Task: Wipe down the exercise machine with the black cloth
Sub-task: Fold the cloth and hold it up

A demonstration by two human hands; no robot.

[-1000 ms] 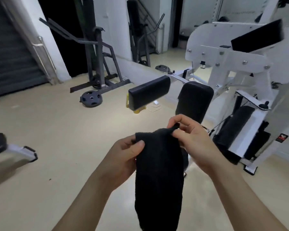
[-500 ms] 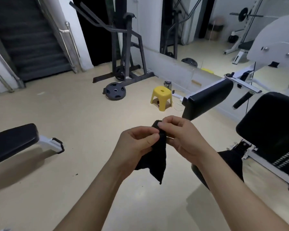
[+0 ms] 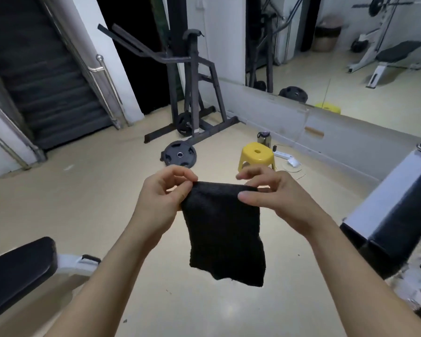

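Note:
A black cloth (image 3: 225,229) hangs in front of me, folded over and spread flat between both hands. My left hand (image 3: 163,198) pinches its top left corner. My right hand (image 3: 275,198) pinches the top right corner with thumb and fingers. The white exercise machine (image 3: 384,207) with black pads shows only at the right edge, apart from the cloth and both hands.
A yellow stool (image 3: 257,155) and a bottle (image 3: 263,138) stand on the beige floor ahead, near a low white wall. A weight plate (image 3: 179,156) lies by a dark steel rack (image 3: 192,93). A black bench pad (image 3: 15,271) is at lower left. Stairs rise at far left.
My hands have drawn apart and spread the bunched cloth into a flat hanging fold. My view has swung left, so the white machine has slid to the right edge.

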